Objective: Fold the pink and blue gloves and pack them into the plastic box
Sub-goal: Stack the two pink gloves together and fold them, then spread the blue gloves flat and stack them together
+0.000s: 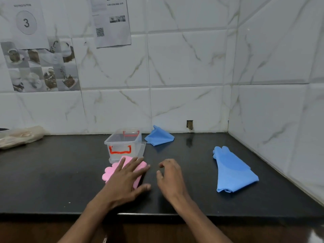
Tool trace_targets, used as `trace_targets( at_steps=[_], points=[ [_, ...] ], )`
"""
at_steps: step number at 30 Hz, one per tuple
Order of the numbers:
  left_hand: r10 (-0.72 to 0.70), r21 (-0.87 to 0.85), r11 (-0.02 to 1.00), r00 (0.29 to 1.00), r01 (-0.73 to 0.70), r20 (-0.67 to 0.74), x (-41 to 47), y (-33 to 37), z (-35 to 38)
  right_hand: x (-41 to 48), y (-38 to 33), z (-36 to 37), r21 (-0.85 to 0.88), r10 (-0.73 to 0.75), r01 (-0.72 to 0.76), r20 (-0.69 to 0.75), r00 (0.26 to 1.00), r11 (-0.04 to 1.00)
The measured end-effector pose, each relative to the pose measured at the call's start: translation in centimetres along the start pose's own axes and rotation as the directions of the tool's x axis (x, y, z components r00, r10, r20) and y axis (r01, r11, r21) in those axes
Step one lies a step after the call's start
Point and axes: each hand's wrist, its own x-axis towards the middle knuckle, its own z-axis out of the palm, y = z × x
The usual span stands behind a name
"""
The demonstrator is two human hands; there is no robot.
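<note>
A pink glove (110, 172) lies folded on the black counter just in front of the clear plastic box (122, 143) with red handles. My left hand (127, 178) rests flat on the pink glove with its fingers spread, covering most of it. My right hand (171, 178) hovers just right of it, fingers loosely curled and holding nothing. One blue glove (232, 170) lies stretched out flat at the right. A second blue glove (159, 136) sits crumpled by the back wall, right of the box. The box is open with nothing seen inside.
The black counter (52, 172) ends at a front edge close to me and meets tiled walls at the back and right. A crumpled plastic bag (19, 136) lies at the far left. The box's lid (142, 149) leans against its right side.
</note>
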Motion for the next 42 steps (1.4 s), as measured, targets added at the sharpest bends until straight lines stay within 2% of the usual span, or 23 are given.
trace_targets(
  at_steps=[2, 4, 8, 10, 13, 16, 17, 20, 23, 25, 28, 31, 35, 38, 40, 42],
  points=[
    [-0.001, 0.068, 0.998, 0.996, -0.006, 0.094, -0.3, 0.1, 0.8, 0.1, 2.0, -2.3, -0.125, -0.023, 0.019, -0.033, 0.999, 0.992],
    [-0.067, 0.099, 0.993, 0.993, 0.057, 0.097, -0.2, -0.5, 0.7, 0.1, 4.3, -4.8, -0.26, -0.004, -0.011, -0.06, 0.998, 0.966],
    [-0.232, 0.078, 0.971, 0.968, 0.225, 0.093, 0.0, -1.0, 1.1, -0.4, 8.4, -9.2, -0.529, 0.156, -0.191, -0.112, 0.981, 0.826],
    [-0.26, 0.082, 0.964, 0.96, 0.253, 0.098, 0.0, -0.9, 1.6, -1.1, 10.0, -10.5, -0.543, 0.238, -0.235, -0.065, 0.969, 0.806],
    [-0.257, 0.041, 0.966, 0.961, 0.254, 0.103, -0.1, -1.1, 1.7, -2.5, 11.5, -11.7, -0.469, 0.325, -0.241, 0.106, 0.94, 0.85],
    [-0.171, -0.055, 0.983, 0.984, 0.173, 0.038, -0.6, -1.0, 1.4, -2.9, 12.2, -12.5, -0.44, 0.332, -0.195, 0.258, 0.907, 0.876],
    [-0.137, -0.077, 0.988, 0.991, 0.137, 0.003, -0.7, -0.8, 1.3, -2.9, 12.4, -12.9, -0.46, 0.329, -0.177, 0.275, 0.903, 0.87],
    [-0.048, -0.125, 0.991, 0.997, 0.04, -0.06, -0.9, 0.0, 0.7, -1.6, 12.1, -13.9, -0.534, 0.277, -0.149, 0.167, 0.946, 0.833],
    [-0.008, -0.209, 0.978, 0.998, -0.005, -0.06, -1.2, 0.4, 0.3, 1.5, 10.7, -15.8, -0.472, 0.277, -0.198, 0.103, 0.955, 0.859],
    [-0.022, -0.26, 0.966, 0.995, -0.003, -0.094, -1.3, 0.5, 0.1, 4.7, 9.7, -17.5, -0.44, 0.137, -0.129, -0.014, 0.99, 0.889],
    [-0.05, -0.295, 0.956, 0.991, 0.012, -0.12, -1.5, 0.6, 0.1, 8.8, 6.8, -20.3, -0.278, -0.056, 0.005, -0.176, 0.983, 0.961],
    [-0.093, -0.354, 0.935, 0.981, 0.026, -0.173, -1.5, 1.0, 0.1, 11.9, 4.2, -21.7, -0.099, -0.039, 0.02, -0.195, 0.98, 0.995],
    [-0.114, -0.475, 0.88, 0.972, 0.003, -0.205, -1.3, 2.7, 0.3, 14.0, 2.4, -21.8, 0.298, 0.082, -0.044, -0.115, 0.99, 0.954],
    [-0.183, -0.611, 0.792, 0.951, -0.008, -0.25, -0.3, 4.7, 0.1, 14.2, 1.5, -22.1, 0.514, 0.051, -0.065, 0.041, 0.998, 0.855],
    [-0.255, -0.694, 0.719, 0.944, 0.039, -0.212, 0.9, 5.6, 0.2, 14.5, 0.9, -22.7, 0.497, -0.031, -0.046, 0.146, 0.989, 0.867],
    [-0.312, -0.778, 0.625, 0.935, 0.068, -0.168, 2.2, 6.5, 0.1, 15.0, -0.1, -23.6, 0.329, -0.08, 0.002, 0.224, 0.971, 0.944]
  ],
)
